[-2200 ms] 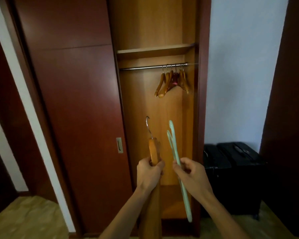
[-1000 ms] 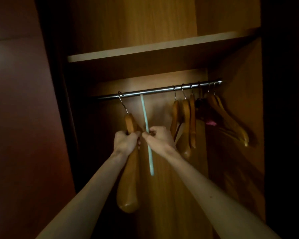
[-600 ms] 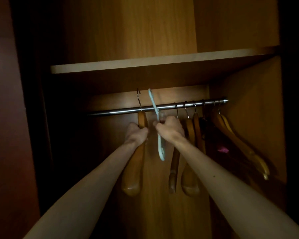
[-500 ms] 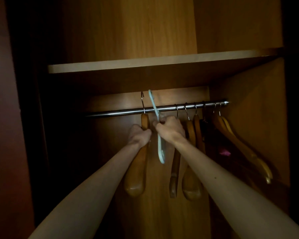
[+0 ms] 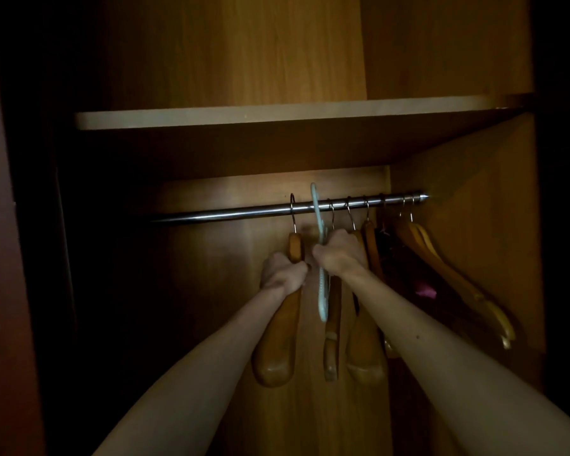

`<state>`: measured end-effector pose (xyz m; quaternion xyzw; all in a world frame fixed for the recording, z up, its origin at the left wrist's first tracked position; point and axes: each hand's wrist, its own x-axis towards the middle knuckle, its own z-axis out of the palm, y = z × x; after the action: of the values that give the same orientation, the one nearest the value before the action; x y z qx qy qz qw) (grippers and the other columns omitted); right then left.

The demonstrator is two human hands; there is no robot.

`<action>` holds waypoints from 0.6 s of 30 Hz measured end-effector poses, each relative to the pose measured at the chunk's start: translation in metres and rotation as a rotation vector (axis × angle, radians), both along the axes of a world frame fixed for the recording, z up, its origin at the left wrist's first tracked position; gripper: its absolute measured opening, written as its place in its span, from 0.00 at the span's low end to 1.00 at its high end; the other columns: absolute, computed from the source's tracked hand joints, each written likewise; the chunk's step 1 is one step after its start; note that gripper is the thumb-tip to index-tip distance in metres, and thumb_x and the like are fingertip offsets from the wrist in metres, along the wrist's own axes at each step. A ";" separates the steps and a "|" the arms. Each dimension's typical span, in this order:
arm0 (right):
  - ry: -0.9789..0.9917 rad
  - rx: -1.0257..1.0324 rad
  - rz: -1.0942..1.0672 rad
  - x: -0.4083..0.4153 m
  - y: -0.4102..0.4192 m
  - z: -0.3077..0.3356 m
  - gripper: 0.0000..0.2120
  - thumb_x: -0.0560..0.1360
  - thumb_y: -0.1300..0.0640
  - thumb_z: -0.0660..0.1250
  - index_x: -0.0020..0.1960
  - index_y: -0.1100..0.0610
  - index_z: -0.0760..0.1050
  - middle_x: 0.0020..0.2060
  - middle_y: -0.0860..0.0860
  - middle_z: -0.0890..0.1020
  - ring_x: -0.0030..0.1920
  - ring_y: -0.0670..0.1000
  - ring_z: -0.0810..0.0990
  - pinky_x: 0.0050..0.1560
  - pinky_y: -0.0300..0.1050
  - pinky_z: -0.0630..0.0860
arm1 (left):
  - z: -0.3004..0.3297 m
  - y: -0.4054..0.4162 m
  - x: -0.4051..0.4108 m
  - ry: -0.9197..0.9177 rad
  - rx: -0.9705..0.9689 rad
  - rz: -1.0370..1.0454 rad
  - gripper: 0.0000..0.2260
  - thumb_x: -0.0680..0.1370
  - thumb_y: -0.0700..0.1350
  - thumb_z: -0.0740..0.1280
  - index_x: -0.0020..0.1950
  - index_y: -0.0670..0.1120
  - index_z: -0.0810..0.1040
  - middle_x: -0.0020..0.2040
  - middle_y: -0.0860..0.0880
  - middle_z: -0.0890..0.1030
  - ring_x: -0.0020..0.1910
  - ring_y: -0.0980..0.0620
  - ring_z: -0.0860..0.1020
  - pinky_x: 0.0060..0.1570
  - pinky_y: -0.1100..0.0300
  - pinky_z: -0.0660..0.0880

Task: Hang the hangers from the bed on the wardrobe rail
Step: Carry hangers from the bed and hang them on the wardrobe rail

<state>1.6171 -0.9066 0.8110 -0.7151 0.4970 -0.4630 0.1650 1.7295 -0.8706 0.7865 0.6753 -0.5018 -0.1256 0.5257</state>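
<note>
Inside the dim wardrobe a chrome rail [image 5: 231, 212] runs under a shelf. My left hand [image 5: 282, 274] grips a wooden hanger [image 5: 278, 343] whose metal hook lies over the rail. My right hand [image 5: 338, 253] grips a pale green plastic hanger [image 5: 322, 297]; its hook crosses the rail just right of the wooden one's. Whether the green hook rests on the rail I cannot tell.
Several more wooden hangers [image 5: 366, 340] hang on the rail's right half, up to the right wall. A wooden shelf [image 5: 277, 116] sits close above the rail. The rail's left part is bare and in deep shadow.
Both hands rose from waist height to the rail with the hangers. In the last half second the wooden hanger's hook dropped onto the rail and the green hook came over it.
</note>
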 end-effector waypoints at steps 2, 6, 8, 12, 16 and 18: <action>0.003 0.020 -0.023 0.000 -0.004 0.004 0.10 0.77 0.54 0.68 0.51 0.61 0.82 0.33 0.49 0.78 0.33 0.47 0.78 0.28 0.37 0.68 | 0.001 -0.004 -0.001 0.013 -0.009 -0.013 0.11 0.75 0.46 0.70 0.35 0.43 0.83 0.33 0.44 0.84 0.37 0.46 0.85 0.48 0.51 0.83; 0.060 0.066 -0.040 0.002 -0.008 0.006 0.12 0.78 0.54 0.67 0.54 0.61 0.82 0.37 0.51 0.81 0.35 0.48 0.80 0.28 0.37 0.69 | 0.002 -0.011 -0.007 0.003 -0.012 -0.024 0.12 0.76 0.46 0.69 0.35 0.43 0.82 0.36 0.43 0.86 0.38 0.45 0.85 0.46 0.52 0.84; 0.086 0.068 -0.054 0.003 -0.007 0.003 0.13 0.78 0.53 0.67 0.56 0.60 0.82 0.38 0.50 0.80 0.36 0.49 0.79 0.28 0.37 0.68 | 0.000 -0.012 -0.010 -0.008 0.012 -0.040 0.14 0.77 0.46 0.68 0.33 0.44 0.81 0.33 0.46 0.84 0.31 0.48 0.83 0.40 0.56 0.82; 0.106 0.060 -0.066 0.003 -0.009 -0.004 0.13 0.78 0.51 0.67 0.55 0.59 0.82 0.33 0.48 0.75 0.37 0.49 0.77 0.27 0.38 0.68 | -0.012 -0.016 -0.014 -0.015 0.043 -0.074 0.15 0.79 0.47 0.68 0.32 0.45 0.79 0.29 0.48 0.81 0.25 0.52 0.78 0.28 0.63 0.75; 0.098 0.036 -0.087 -0.001 -0.005 -0.007 0.16 0.78 0.49 0.66 0.57 0.60 0.81 0.41 0.52 0.79 0.48 0.54 0.83 0.37 0.42 0.74 | -0.016 -0.017 -0.023 0.009 0.043 -0.103 0.14 0.79 0.46 0.68 0.34 0.46 0.80 0.31 0.47 0.82 0.27 0.50 0.80 0.30 0.60 0.78; 0.087 0.010 -0.139 -0.004 -0.003 -0.008 0.16 0.78 0.51 0.66 0.59 0.60 0.81 0.49 0.56 0.82 0.54 0.56 0.83 0.42 0.42 0.74 | -0.015 -0.018 -0.029 0.030 0.054 -0.114 0.13 0.78 0.47 0.68 0.34 0.45 0.80 0.32 0.45 0.83 0.30 0.47 0.82 0.34 0.56 0.80</action>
<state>1.6134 -0.9099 0.8027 -0.6974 0.5547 -0.4391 0.1142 1.7005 -0.8884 0.7712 0.6577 -0.5278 -0.1789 0.5068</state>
